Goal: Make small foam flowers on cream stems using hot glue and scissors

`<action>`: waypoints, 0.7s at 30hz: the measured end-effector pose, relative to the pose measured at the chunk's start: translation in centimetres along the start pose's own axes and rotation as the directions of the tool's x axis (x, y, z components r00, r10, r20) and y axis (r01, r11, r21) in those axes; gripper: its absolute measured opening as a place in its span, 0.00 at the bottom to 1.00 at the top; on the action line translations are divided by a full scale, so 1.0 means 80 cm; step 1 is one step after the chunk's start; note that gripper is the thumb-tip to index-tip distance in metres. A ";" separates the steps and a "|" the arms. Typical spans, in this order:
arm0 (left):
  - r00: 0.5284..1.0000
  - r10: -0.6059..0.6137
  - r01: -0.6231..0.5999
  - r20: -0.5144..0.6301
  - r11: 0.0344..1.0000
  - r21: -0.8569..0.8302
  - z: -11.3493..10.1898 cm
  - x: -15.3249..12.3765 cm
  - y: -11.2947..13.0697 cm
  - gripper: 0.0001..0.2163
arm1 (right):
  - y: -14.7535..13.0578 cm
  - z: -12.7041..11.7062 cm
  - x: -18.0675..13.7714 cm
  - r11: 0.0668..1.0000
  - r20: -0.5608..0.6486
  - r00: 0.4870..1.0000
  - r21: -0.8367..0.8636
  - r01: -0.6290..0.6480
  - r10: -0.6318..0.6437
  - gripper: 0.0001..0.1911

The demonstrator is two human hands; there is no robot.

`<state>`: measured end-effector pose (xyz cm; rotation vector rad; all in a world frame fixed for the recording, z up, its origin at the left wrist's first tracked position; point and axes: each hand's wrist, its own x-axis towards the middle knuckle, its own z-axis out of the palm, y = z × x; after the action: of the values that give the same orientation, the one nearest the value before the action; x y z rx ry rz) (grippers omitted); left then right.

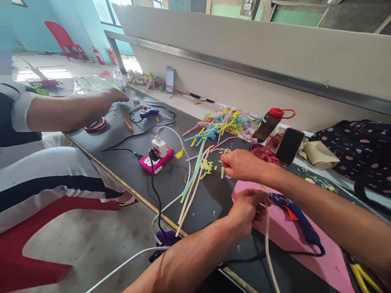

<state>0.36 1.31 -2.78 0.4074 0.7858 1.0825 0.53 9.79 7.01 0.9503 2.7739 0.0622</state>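
Observation:
My left hand [249,209] is closed around the upper end of a long cream pipe cleaner [268,248], which hangs down past the table's front edge. Right beside those fingers, a dark blue glue gun [305,226] with a red trigger lies on a pink sheet [331,262]. My right hand [240,162] has its fingers curled together over the table, by small yellow-green cut pieces [207,167]. What it grips, if anything, is hidden. More long pipe cleaners [195,189] lie to the left, below a colourful pile of fuzzy stems [224,124].
A magenta power strip [156,161] holds a white charger [159,146], with cables trailing off the table edge. A bottle [269,124], a phone [289,146] and a dark patterned bag [360,152] stand at right. Another person's arm [76,108] reaches in at left, near another glue gun [149,112].

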 end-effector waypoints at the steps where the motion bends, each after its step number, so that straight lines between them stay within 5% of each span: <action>1: 1.000 0.004 -0.004 0.001 1.000 0.009 0.000 0.000 0.000 0.07 | 0.003 0.003 -0.004 1.000 0.002 1.000 0.009 -0.011 0.011 0.13; 21: 0.999 -0.012 0.011 0.042 1.000 0.028 -0.002 -0.001 0.000 0.12 | 0.021 0.011 -0.043 0.967 -0.183 0.983 0.253 0.026 0.022 0.11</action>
<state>0.18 1.26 -2.87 0.4475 0.7658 1.0503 4.36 9.01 7.00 1.0495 3.0065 -0.2240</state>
